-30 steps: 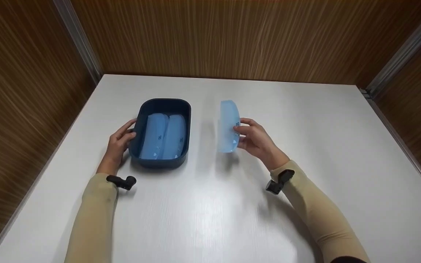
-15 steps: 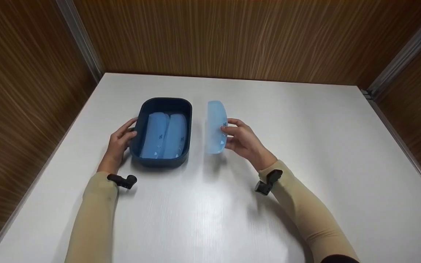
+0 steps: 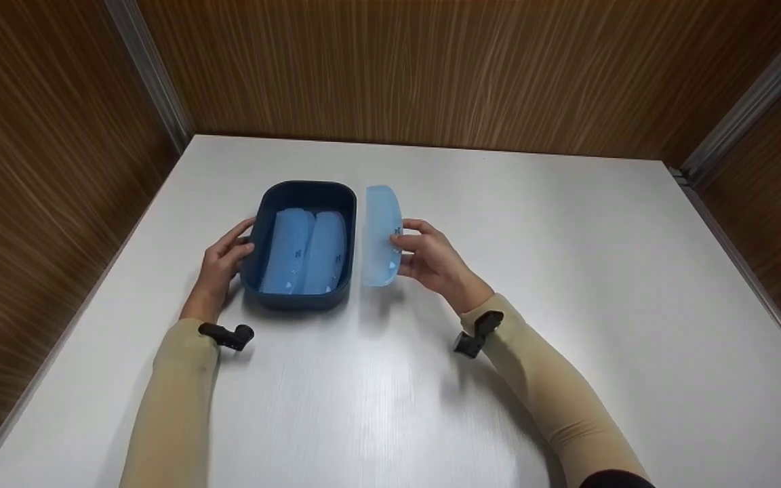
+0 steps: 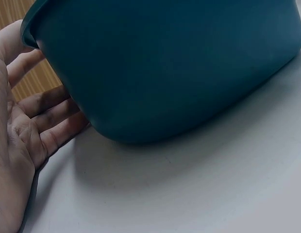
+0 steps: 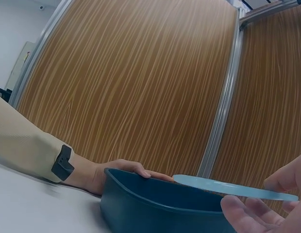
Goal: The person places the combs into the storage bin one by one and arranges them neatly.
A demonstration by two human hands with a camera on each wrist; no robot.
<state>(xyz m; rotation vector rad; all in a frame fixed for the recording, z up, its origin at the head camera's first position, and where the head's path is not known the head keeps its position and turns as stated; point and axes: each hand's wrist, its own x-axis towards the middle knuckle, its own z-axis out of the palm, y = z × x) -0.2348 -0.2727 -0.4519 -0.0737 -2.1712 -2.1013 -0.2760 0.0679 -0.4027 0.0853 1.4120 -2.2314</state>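
In the head view a dark blue box [image 3: 302, 301] with rounded corners stands upright on the table. Inside lie two light blue, flat, half-moon-shaped pieces [image 3: 287, 251], side by side. My left hand [image 3: 217, 271] rests on the box's left wall, its fingers mostly straight; the left wrist view has those fingers [image 4: 53, 114] against the outer side. Just right of the box, my right hand [image 3: 434, 261] pinches a third translucent light blue half-moon piece [image 3: 380, 234] by its curved edge. In the right wrist view this thin piece [image 5: 223, 186] is held nearly flat, at rim height.
The white table [image 3: 377, 407] is bounded by a wood-grain panel [image 3: 431, 74] at the back and similar panels at both sides. Metal posts [image 3: 150, 74] stand at the corners. Black cameras [image 3: 228, 337] are strapped to both wrists.
My right hand has moved left with the pinched half-moon piece, bringing it close beside the box. My left hand and the box have stayed in place.
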